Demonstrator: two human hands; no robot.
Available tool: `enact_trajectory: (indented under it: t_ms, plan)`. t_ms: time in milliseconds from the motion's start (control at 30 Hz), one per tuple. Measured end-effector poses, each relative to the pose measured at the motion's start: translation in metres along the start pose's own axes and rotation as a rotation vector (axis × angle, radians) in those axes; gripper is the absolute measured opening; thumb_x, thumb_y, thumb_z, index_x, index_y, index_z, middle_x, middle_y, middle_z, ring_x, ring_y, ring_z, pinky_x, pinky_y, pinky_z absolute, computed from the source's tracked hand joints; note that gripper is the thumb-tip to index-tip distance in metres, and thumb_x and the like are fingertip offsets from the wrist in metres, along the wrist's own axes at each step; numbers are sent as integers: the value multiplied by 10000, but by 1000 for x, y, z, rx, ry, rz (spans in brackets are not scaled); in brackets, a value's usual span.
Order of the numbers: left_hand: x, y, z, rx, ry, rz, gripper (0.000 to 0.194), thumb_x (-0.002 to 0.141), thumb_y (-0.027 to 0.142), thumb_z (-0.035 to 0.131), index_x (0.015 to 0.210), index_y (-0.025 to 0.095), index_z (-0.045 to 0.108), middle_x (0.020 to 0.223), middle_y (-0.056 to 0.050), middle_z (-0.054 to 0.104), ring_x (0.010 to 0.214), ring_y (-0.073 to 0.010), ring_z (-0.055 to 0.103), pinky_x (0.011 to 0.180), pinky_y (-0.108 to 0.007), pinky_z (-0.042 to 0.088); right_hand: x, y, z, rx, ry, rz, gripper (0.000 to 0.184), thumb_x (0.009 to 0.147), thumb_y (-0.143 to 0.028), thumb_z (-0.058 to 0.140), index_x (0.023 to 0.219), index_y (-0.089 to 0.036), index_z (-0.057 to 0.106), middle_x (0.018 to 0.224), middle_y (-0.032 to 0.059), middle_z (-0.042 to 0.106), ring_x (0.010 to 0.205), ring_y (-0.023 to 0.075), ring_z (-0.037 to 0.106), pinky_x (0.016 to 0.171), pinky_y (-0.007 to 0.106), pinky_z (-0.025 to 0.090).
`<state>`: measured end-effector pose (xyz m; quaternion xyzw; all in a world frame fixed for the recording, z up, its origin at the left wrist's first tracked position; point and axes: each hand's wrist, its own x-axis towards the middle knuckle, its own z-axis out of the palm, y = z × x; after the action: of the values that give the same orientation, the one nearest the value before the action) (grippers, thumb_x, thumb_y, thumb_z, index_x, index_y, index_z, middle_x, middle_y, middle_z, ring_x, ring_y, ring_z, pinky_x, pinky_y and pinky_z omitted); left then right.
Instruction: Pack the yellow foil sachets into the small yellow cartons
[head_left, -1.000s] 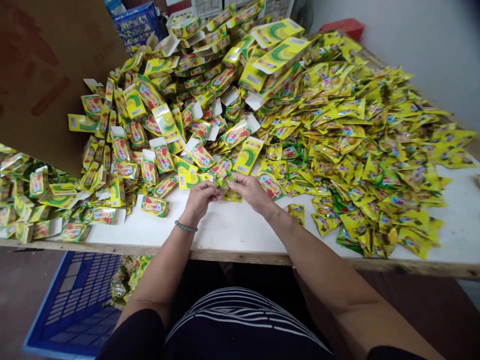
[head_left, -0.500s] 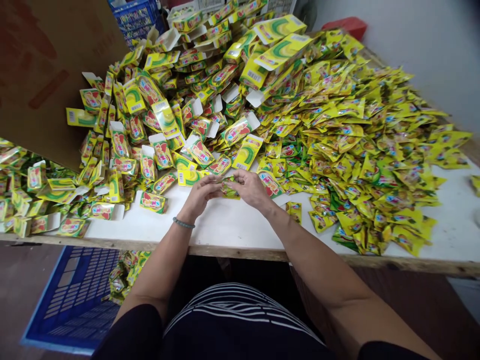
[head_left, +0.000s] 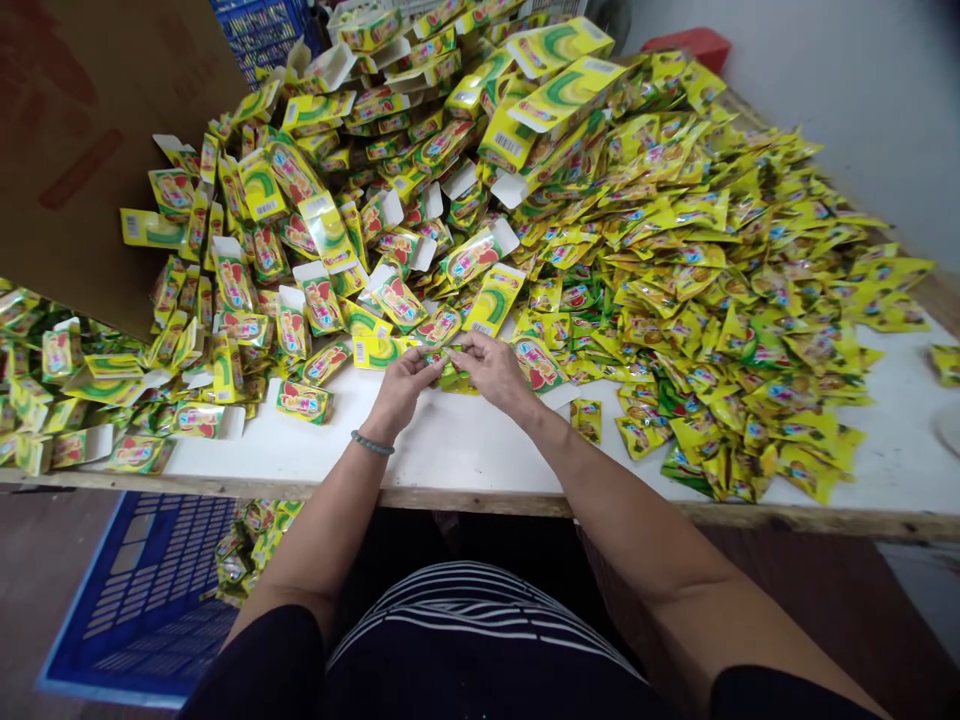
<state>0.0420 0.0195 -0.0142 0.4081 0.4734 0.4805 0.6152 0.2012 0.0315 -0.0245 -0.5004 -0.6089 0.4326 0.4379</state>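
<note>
Between my two hands, low over the table near its front, is a small yellow-green packet [head_left: 456, 380], mostly hidden by the fingers. My left hand [head_left: 401, 388] pinches its left end; a beaded bracelet circles that wrist. The other end sits in the closed fingers of my right hand [head_left: 496, 374]. Beyond the left fingers lies a yellow carton [head_left: 375, 351] with a barcode. Close to the right hand is a carton [head_left: 537, 362] with a red fruit print. A single flat packet [head_left: 586, 420] rests right of my right wrist.
Small printed cartons [head_left: 307, 230], several with flaps up, are heaped at left and back. Yellow packets [head_left: 720, 270] form a large pile at right. A brown cardboard box [head_left: 97, 200] stands at left. Below the table's edge [head_left: 480, 501] is a blue crate [head_left: 135, 600] with packets.
My fingertips have shifted slightly on the packet, and the left fingers have moved a little closer to the right ones. The view has shifted slightly; the piles look the same.
</note>
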Motion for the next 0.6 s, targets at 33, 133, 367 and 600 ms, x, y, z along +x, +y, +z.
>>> enact_trajectory:
  t_ms: [33, 133, 367, 600]
  plan:
    - [0, 0, 0, -7, 16, -1, 421, 556, 326, 913, 866, 156, 685, 610, 44, 606, 522, -72, 505, 508, -209, 395, 0, 0, -1, -16, -6, 18, 259, 876, -460, 560, 813, -214, 608, 646, -21, 575, 588, 145, 527, 573, 263, 408]
    - [2, 2, -6, 4, 109, 29, 405, 531, 306, 916, 819, 153, 676, 548, 57, 560, 510, -85, 508, 503, -224, 393, -3, 1, -7, -310, 37, 70, 277, 936, -427, 508, 833, -210, 647, 679, 10, 620, 642, 177, 571, 616, 285, 422]
    - [6, 5, -20, 121, 173, 88, 340, 576, 332, 876, 781, 165, 663, 622, 30, 652, 549, -90, 546, 542, -220, 422, -10, 0, -8, -891, -88, 21, 278, 808, -373, 748, 942, -155, 638, 1059, 167, 662, 1039, 303, 596, 835, 361, 465]
    - [7, -2, -22, 307, 213, 127, 272, 592, 319, 852, 715, 155, 672, 513, 46, 571, 478, -82, 483, 479, -214, 346, -7, 5, -21, -138, -74, 122, 327, 803, -506, 695, 888, -215, 572, 700, -6, 610, 661, 180, 581, 618, 290, 434]
